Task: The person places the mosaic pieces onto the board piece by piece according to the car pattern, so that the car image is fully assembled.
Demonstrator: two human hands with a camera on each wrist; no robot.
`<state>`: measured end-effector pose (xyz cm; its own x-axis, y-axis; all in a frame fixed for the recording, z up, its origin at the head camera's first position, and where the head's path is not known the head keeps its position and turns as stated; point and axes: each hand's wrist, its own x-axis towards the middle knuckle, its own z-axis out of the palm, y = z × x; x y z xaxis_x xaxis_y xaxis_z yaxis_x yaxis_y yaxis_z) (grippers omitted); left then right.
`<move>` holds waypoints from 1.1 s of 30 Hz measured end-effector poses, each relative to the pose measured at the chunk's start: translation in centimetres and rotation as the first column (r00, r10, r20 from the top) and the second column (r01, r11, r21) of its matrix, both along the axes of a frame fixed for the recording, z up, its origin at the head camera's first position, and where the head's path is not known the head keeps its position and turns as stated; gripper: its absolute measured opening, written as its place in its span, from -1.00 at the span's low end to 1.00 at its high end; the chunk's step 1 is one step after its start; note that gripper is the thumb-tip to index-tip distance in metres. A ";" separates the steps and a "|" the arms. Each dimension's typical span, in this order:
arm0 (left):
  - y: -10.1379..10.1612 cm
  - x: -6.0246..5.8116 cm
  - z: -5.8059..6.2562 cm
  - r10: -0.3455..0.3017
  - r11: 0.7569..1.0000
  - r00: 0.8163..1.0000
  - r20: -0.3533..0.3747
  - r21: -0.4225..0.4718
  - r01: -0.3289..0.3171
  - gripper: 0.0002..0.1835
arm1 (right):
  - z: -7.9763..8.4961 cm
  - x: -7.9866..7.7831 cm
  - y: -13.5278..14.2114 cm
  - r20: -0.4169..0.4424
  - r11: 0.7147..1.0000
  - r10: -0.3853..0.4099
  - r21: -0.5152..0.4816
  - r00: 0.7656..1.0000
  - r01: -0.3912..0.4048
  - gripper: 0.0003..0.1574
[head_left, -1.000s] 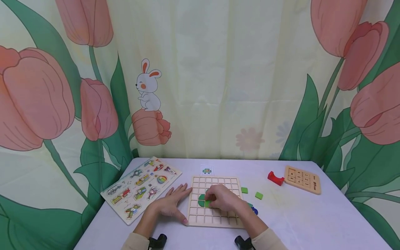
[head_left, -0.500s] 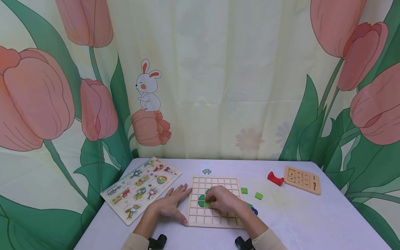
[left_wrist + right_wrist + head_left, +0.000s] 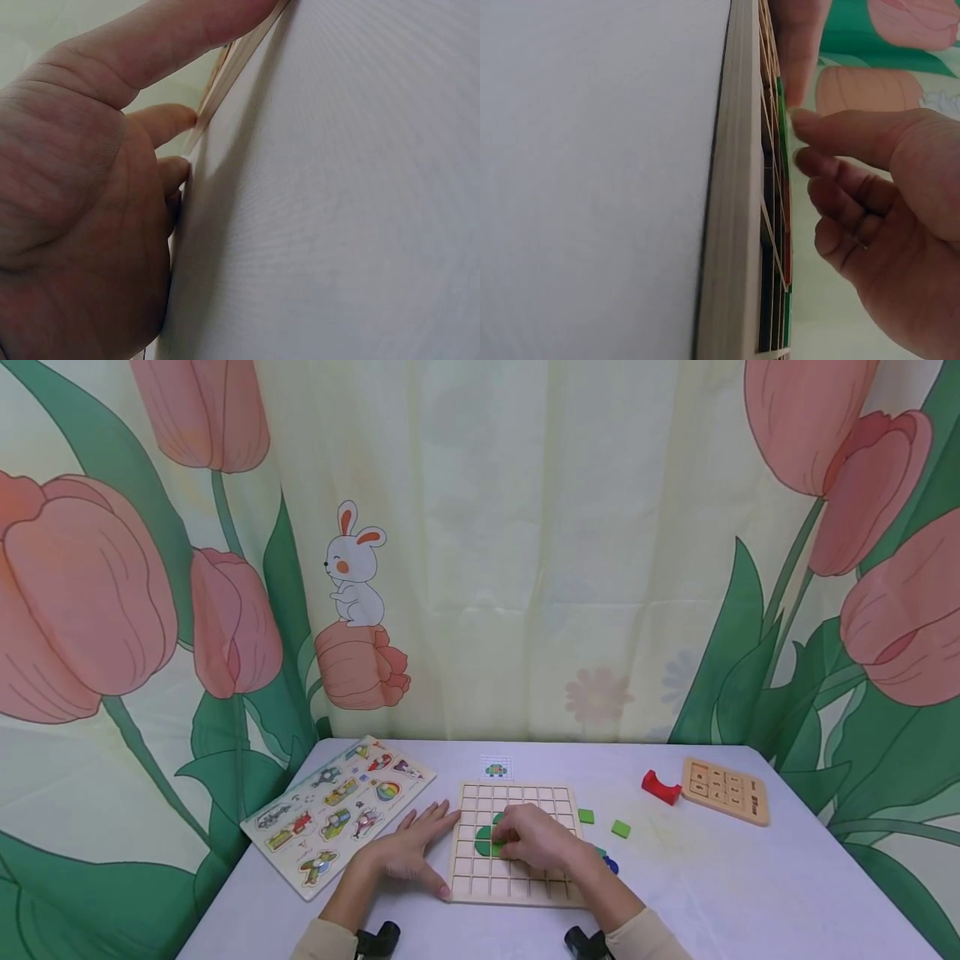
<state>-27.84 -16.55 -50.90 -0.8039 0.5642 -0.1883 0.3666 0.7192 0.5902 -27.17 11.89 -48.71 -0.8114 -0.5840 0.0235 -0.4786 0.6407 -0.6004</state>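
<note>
Cream picture-puzzle board point(image 3: 288, 860) lies just L of the L fingers. L hand point(image 3: 405, 850) is spread wide, holds nothing, thumb tip at the near-L corner of the wooden grid board point(image 3: 498, 887), prob. steadying it. Dark-green pcs point(image 3: 482, 841) sit in cells just L of the R fingertips; pattern card point(image 3: 497, 768) is beyond those tips. R hand point(image 3: 538, 837) is narrow, tips bunched on a light-green square point(image 3: 498, 850) in the grid, seemingly pinching it. No real change vs. a moment ago, both hands stay put, so seating that sq. looks unfinished. R of those fingers: loose green squares point(image 3: 587, 816), blue pc point(image 3: 612, 866) by the forearm; well off, red arch block point(image 3: 660, 791) & small wooden board point(image 3: 756, 814).
</note>
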 end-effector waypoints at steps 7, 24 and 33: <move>0.0 0.0 0.0 0.001 1.000 1.000 -0.004 0.007 -0.001 0.35 | 0.7 -0.1 0.6 -0.034 0.998 -0.034 -0.048 0.999 0.032 -0.79; 0.1 -0.2 -0.2 0.008 1.000 1.000 0.008 0.006 -0.008 0.37 | 2.1 -0.5 4.3 -0.042 0.987 -0.124 -0.112 0.991 0.118 -0.67; 0.0 0.0 -0.1 0.007 1.000 1.000 -0.004 0.000 -0.007 0.37 | 2.4 -1.1 6.4 -0.050 0.961 -0.253 -0.132 0.966 0.244 -0.73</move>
<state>-27.87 -16.54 -51.02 -0.8086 0.5584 -0.1852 0.3635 0.7217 0.5890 -28.30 18.25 -46.30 -0.9249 -0.3533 0.1407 -0.3545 0.6671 -0.6552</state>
